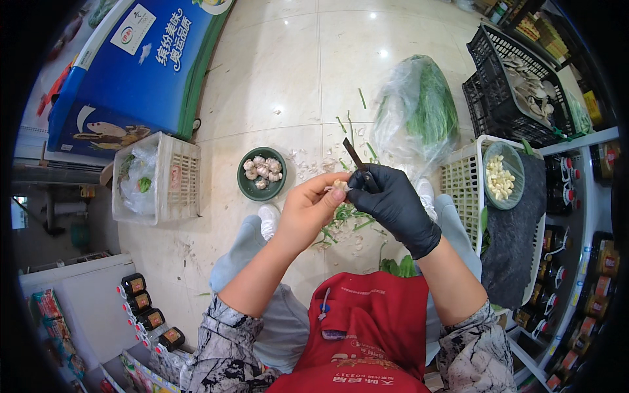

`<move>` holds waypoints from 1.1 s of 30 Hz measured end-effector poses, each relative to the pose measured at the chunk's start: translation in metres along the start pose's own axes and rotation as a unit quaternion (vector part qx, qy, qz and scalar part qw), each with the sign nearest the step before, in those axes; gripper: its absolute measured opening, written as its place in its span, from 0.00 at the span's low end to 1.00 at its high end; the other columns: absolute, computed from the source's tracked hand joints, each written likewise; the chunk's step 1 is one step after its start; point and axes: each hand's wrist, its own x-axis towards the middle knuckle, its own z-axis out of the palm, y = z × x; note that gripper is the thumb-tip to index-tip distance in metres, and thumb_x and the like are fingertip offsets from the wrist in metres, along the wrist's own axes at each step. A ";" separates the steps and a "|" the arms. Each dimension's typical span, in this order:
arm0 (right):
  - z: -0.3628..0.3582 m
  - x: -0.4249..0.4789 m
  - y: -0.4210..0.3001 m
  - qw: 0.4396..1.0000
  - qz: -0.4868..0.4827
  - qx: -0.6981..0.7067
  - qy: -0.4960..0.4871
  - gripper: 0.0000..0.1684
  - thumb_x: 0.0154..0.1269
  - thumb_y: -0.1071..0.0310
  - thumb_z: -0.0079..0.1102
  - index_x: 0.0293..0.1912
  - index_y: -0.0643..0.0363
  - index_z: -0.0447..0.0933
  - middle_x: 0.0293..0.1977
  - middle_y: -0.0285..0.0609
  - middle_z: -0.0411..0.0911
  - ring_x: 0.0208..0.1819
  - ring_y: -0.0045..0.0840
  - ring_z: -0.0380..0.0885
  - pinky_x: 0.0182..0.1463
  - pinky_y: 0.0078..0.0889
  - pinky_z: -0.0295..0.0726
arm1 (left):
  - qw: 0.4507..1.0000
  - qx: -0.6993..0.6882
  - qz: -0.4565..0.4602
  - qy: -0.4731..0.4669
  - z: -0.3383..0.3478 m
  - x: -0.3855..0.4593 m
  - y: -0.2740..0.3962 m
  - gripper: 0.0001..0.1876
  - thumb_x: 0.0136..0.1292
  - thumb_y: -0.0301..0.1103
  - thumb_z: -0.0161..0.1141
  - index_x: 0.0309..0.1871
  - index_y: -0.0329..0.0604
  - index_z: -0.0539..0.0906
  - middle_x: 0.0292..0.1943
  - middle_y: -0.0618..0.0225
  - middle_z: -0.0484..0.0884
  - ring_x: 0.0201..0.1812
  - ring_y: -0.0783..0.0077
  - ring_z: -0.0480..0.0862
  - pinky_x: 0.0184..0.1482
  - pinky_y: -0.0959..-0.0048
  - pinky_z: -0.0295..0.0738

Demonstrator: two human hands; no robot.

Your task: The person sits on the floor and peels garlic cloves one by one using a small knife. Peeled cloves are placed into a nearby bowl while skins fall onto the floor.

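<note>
My bare left hand [314, 204] pinches a small piece of garlic [340, 185] between thumb and fingers. My right hand [393, 201], in a black glove, is closed around a small knife [354, 153] whose dark blade points up and to the left; its fingertips meet the garlic. Beyond my left hand, a dark green bowl [261, 195] on the floor holds several whole garlic bulbs [263, 170]. To the right, a translucent green bowl [518, 189] of peeled cloves [500, 178] rests on a dark cloth over a white crate.
Garlic skins and green scraps [351, 213] litter the tiled floor. A plastic bag of green vegetables [422, 108] lies ahead. A white crate [184, 182] stands left by a blue freezer [132, 69]. Black crates [496, 93] with mushrooms are at right, near shelves of bottles [555, 236].
</note>
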 end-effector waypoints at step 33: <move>0.000 0.004 0.003 0.991 -0.083 -0.086 0.057 0.06 0.53 0.71 0.59 0.26 0.63 0.74 0.19 0.37 0.72 0.22 0.14 0.66 0.28 0.21 0.68 | 0.805 0.501 0.317 0.007 -0.011 -0.004 0.012 0.12 0.52 0.22 0.60 0.42 0.36 0.79 0.27 0.61 0.75 0.26 0.65 0.77 0.28 0.73 0.71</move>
